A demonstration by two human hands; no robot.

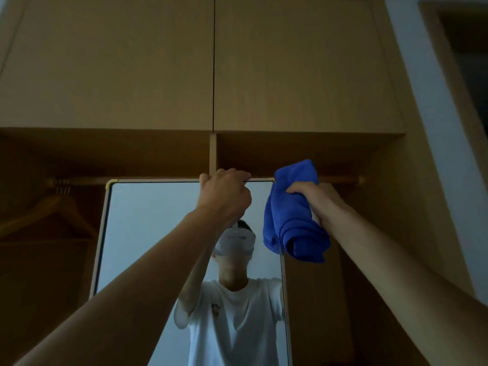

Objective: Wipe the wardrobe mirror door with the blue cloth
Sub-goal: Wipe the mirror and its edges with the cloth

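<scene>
— Hands?
— The right hand (314,204) grips the bunched blue microfibre cloth (293,215); the left hand (224,194) curls over the tall pale-framed mirror door (148,233) at its top edge.
— And the cloth?
— At the door's upper right corner; the door's length runs downward, to its left.

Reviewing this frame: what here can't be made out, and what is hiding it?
1. Head view: the mirror door, lower part cut off by the frame's bottom edge.
2. The left hand: fingertips curled behind the door's top edge.
3. Whether the blue cloth touches the glass: its own folds cover that spot.
4. The right hand: fingers mostly buried in the cloth.
5. The wooden hanger at left: too dark for detail.
</scene>
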